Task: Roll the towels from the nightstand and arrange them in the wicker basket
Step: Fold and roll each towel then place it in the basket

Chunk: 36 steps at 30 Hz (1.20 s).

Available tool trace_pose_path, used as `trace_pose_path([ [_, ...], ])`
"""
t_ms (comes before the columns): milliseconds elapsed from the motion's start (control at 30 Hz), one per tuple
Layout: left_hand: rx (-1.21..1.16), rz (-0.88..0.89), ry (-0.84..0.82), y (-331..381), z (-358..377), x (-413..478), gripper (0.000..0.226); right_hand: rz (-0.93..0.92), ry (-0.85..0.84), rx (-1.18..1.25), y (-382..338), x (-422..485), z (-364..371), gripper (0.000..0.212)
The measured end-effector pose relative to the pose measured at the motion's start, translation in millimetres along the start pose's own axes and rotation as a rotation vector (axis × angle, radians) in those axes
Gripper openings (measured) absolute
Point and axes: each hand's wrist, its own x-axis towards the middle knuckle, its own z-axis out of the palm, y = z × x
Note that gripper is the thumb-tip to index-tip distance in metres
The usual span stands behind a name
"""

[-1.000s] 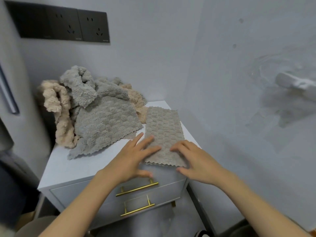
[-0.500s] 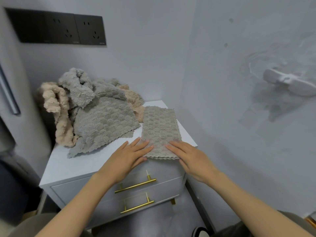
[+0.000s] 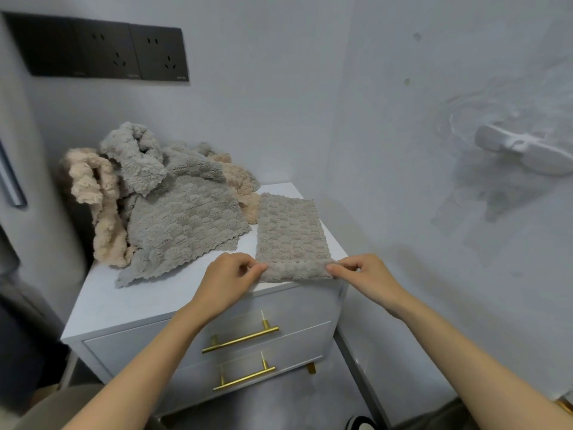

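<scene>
While hands [image 3: 229,280] [image 3: 366,274] pinch the towel [image 3: 290,234], a heap [image 3: 173,212] perhaps touches it.

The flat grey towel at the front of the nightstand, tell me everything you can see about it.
The flat grey towel is a plush grey-beige rectangle with a bumpy checked weave. It lies spread at the right front of the white nightstand, beside the towel pile. The left hand and right hand pinch its near corners, where the edge looks turned over.
</scene>
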Motion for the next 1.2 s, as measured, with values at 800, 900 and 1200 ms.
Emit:
trace_pose_path([
  [800, 0.288, 0.454, 0.121, 12, 15, 8, 0.029, -0.791, 0.285, -0.687, -3, 10, 35, 0.033],
  [900, 0.338, 0.454, 0.057, 10, 15, 3, 0.033, -0.798, 0.215, -0.735, 2, 7, 35, 0.045],
  [1200, 0.262, 0.362, 0.004, 9, 6, -2, 0.032, -0.748, 0.23, -0.656, 13, 8, 19, 0.036],
])
